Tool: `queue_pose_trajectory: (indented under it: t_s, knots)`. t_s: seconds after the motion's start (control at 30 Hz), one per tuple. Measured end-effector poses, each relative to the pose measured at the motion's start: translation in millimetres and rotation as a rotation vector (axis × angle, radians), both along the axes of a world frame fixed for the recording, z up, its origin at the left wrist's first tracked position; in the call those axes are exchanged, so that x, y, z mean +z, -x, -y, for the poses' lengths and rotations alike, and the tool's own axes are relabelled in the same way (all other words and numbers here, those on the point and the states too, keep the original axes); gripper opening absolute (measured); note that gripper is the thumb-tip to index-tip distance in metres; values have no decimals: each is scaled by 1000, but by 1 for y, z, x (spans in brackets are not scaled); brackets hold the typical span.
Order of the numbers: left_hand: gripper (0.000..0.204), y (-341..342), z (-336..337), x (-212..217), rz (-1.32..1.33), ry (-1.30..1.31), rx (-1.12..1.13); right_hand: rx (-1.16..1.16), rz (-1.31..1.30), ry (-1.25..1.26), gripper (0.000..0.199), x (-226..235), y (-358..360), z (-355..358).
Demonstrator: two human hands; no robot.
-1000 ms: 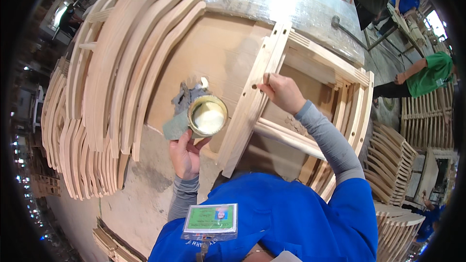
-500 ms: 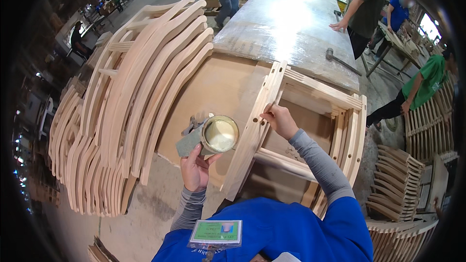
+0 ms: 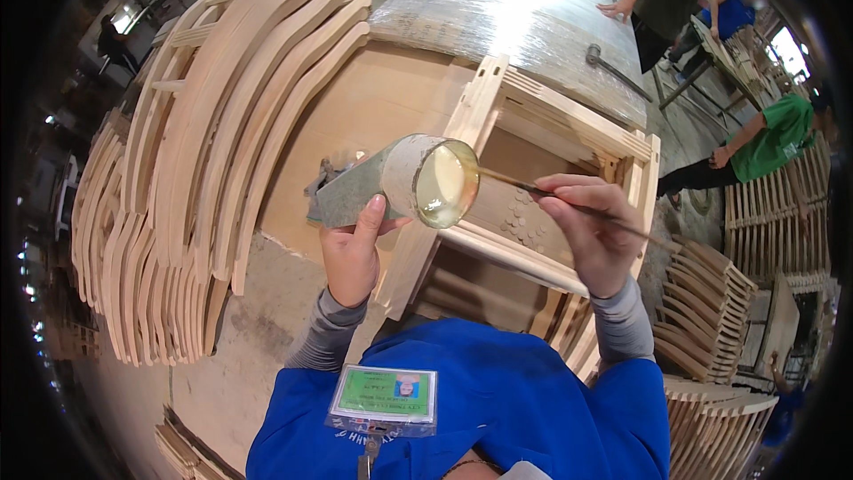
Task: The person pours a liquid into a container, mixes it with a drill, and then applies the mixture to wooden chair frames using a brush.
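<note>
My left hand (image 3: 354, 244) grips a grey-green cup with a flat, handle-like side (image 3: 402, 176). The cup is tilted with its mouth toward the right, and a cream-coloured liquid (image 3: 444, 185) shows inside. Between the thumb and fingers of my right hand (image 3: 593, 227) is a thin stick (image 3: 506, 180), darker near the fingers. Its left end reaches the cup's rim; whether it has bristles I cannot tell. Under both hands lie stacked pale wooden frames (image 3: 480, 107) with slots and dowel holes in their rails. Small round discs (image 3: 522, 222) lie on the board inside the frame opening.
Curved wooden parts (image 3: 240, 107) are stacked high at left. Beyond the frames is a plastic-wrapped table (image 3: 498, 9) with a hammer (image 3: 613, 71) on its right edge. People stand at far right, one in a green shirt (image 3: 773, 142). More wooden pieces (image 3: 706, 307) are piled at right.
My right hand has come away from the frame's rail and now holds the stick at the cup. The cup has moved up and right and tilted. My view has shifted slightly.
</note>
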State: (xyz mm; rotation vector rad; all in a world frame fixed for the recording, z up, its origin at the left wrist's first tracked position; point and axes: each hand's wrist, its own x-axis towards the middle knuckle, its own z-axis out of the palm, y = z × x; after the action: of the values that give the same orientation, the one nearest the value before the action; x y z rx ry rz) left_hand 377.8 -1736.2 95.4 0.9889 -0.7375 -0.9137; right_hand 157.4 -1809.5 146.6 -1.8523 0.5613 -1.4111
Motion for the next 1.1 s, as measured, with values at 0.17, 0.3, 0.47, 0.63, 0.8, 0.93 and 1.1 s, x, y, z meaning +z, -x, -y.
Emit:
queue_pose_trajectory:
  t_s: [0.17, 0.3, 0.47, 0.63, 0.8, 0.93, 1.1]
  knots:
    - [35, 23, 5, 7, 14, 83, 92, -85, -37, 1, 18, -23, 7, -11]
    - [27, 48, 20, 6, -37, 175, 277, -61, -142, 222, 20, -22, 8, -37]
    - [31, 40, 23, -1, -113, 155, 206, 16, 87, 91, 24, -29, 23, -43]
    - [42, 41, 30, 1, -147, 155, 101, 26, 353, -77, 21, -46, 16, -28]
    - [42, 40, 47, 4, -127, 164, 116, 3, 418, -188, 20, -54, 15, -8]
    - [42, 39, 66, -5, -59, 118, 159, 5, 391, -201, 15, -60, 1, 6]
    - [41, 32, 99, -42, -35, 127, 224, 5, 503, -420, 7, -73, -7, 43]
